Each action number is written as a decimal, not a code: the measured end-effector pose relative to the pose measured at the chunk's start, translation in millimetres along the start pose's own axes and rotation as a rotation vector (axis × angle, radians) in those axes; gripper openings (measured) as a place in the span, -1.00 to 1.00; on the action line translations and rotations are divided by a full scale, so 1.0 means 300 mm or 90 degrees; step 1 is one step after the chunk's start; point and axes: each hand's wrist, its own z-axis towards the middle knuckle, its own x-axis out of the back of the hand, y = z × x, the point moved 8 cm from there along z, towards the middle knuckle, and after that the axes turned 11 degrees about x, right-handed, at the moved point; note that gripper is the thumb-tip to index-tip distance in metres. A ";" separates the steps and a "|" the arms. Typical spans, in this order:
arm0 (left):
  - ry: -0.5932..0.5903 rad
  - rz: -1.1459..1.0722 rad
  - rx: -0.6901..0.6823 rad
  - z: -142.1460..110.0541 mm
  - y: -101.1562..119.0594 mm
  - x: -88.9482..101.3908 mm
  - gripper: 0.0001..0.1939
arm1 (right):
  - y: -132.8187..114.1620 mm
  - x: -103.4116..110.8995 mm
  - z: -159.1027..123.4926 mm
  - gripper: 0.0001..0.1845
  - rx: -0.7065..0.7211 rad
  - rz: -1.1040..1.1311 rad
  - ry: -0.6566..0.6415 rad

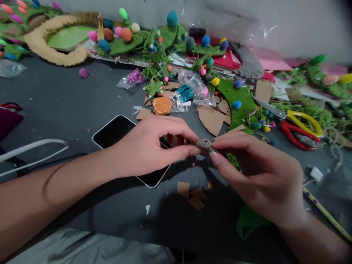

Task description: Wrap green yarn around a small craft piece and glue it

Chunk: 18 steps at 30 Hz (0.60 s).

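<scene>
Between my two hands is a small grey-brown coiled roll [204, 144], round on top with a spiral centre. My left hand [162, 143] pinches its left side between thumb and fingertips. On the other side, the thumb and index finger of my right hand [258, 165] close on it. What the roll is made of is too small to tell. A phone [115, 129] with a dark screen lies on the table, partly hidden under my left hand. Small cardboard pieces [183, 189] lie just below the roll.
Scissors [301, 124] with red and yellow handles lie at the right. Green yarn-wrapped shapes with coloured balls [132, 40] line the back. An orange clay lump [162, 105] and cut cardboard [211, 119] sit beyond my hands. A white cable [33, 148] crosses the left.
</scene>
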 end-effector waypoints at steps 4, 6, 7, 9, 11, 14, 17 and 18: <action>0.004 -0.013 0.011 0.001 0.002 0.005 -0.90 | 0.010 -0.003 0.000 -0.77 -0.026 0.026 0.002; 0.001 -0.022 0.025 0.003 -0.005 0.005 -0.89 | 0.014 -0.001 0.001 -0.78 -0.033 0.007 0.002; 0.000 -0.024 0.033 0.004 -0.008 0.005 -0.89 | 0.014 0.001 0.002 -0.79 -0.033 -0.012 0.001; 0.001 -0.026 0.048 0.005 -0.013 0.006 -0.88 | 0.011 0.005 0.004 -0.82 -0.027 -0.052 -0.001; 0.003 -0.026 0.062 0.005 -0.016 0.007 -0.88 | 0.012 0.008 0.004 -0.82 -0.026 -0.068 -0.001; -0.004 -0.043 0.092 0.007 -0.022 0.007 -0.86 | 0.023 0.016 0.002 -0.81 -0.042 -0.061 0.001; -0.012 -0.111 0.139 0.010 -0.040 0.009 -0.82 | 0.029 0.043 0.010 -0.90 -0.042 -0.094 0.002; -0.012 -0.142 0.155 0.011 -0.048 0.010 -0.81 | 0.032 0.061 0.015 -0.92 -0.045 -0.113 0.009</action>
